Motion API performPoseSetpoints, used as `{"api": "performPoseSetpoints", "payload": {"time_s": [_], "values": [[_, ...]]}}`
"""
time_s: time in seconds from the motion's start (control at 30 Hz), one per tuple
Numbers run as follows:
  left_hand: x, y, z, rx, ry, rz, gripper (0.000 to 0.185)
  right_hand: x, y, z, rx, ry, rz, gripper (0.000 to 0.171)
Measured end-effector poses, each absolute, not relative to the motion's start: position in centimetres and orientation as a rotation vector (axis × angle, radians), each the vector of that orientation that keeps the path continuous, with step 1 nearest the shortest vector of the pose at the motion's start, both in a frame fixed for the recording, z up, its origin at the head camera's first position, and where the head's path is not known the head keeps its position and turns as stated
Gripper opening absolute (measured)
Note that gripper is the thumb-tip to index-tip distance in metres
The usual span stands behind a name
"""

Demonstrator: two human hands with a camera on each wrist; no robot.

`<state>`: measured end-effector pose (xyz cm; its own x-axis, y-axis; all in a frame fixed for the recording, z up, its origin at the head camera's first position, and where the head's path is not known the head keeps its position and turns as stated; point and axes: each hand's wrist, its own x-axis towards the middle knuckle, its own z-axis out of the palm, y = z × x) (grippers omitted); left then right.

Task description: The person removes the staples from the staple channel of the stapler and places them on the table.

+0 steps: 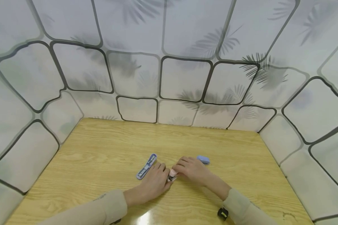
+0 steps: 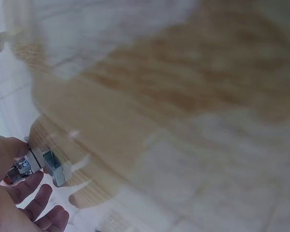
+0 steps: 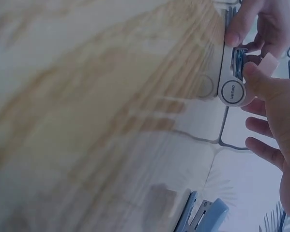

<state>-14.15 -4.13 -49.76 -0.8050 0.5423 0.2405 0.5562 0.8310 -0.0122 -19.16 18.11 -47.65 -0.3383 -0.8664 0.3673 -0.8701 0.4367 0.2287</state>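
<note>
A small white-and-pale-pink stapler (image 3: 232, 93) with a round logo on its end is between both hands, metal parts showing inside it. My left hand (image 1: 155, 180) grips one end. In the right wrist view its thumb lies along the base. My right hand (image 1: 192, 170) pinches the pale pink cover (image 3: 267, 64), which is swung up away from the base. Its other fingers stay spread. In the left wrist view the stapler's metal part (image 2: 23, 165) shows between the left thumb and fingers.
Beside the left hand a long blue stapler (image 1: 146, 166) lies unfolded on the wooden table (image 1: 101, 150). Behind the right hand sits a small blue stapler (image 1: 203, 160). A small black object (image 1: 222, 213) is by the right sleeve. Patterned walls (image 1: 186, 78) enclose the table.
</note>
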Motion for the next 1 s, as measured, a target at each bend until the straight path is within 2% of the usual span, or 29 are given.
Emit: {"api": "performPoseSetpoints", "payload": {"time_s": [0.4, 1.0], "values": [[-14.3, -4.0, -49.7, -0.856, -2.751, -0.079, 0.035, -19.5, 18.8, -46.8, 1.400, -2.260, 0.008, 0.042], [-14.3, -4.0, -49.6, -0.852, -2.745, -0.071, 0.037, -20.2, 19.5, -46.2, 1.356, -2.230, -0.069, 0.038]]}}
